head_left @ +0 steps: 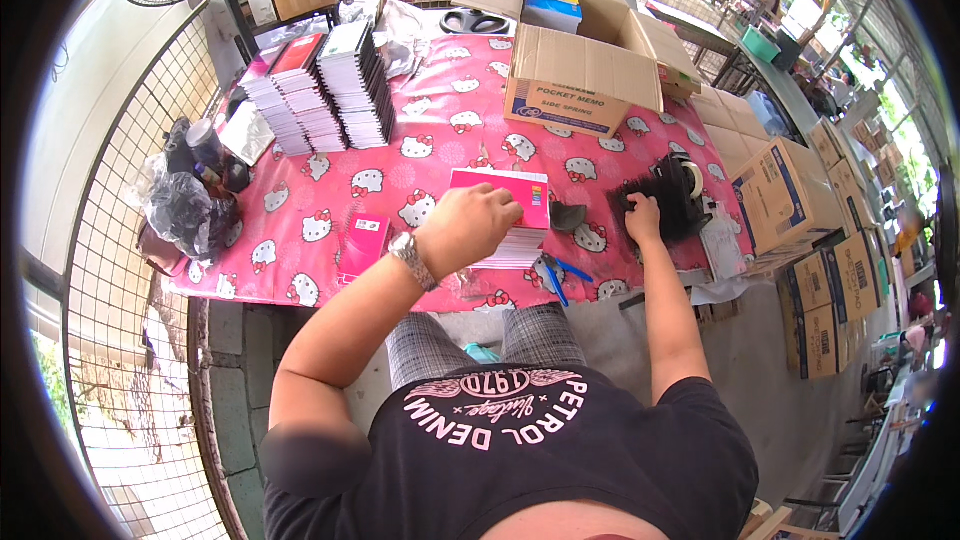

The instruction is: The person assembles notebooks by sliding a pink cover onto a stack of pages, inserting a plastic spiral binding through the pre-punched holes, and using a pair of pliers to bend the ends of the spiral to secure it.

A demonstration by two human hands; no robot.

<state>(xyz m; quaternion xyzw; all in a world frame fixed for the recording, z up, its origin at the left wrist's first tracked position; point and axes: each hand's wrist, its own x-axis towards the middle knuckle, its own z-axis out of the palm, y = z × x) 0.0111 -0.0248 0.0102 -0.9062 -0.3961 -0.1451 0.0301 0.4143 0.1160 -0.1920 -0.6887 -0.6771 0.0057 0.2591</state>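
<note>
Bright pink on top, and here's the stack of booklets [534, 214] at the near middle of the patterned tablecloth [440, 105], right under the left hand [470, 225]! That hand, with a watch [408, 250] at the wrist, lies across the cover, fingers bent and pointing right; whether they grip anything, I cannot tell. The stack's long side looks to run left to right, though the hand hides part of it. Over on the right, the right hand [643, 220] is at the near left part of a bristly black bundle [658, 183], fingers half curled against it, the hold itself unclear in all that black. And here's the relation that counts: bundle to the right of the stack, a gap between them, right hand nearer the bundle, left hand nearer the stack. In that gap sits a dark grey piece [568, 217]; blue-handled pliers [555, 279] lie by the stack's near right corner.
</note>
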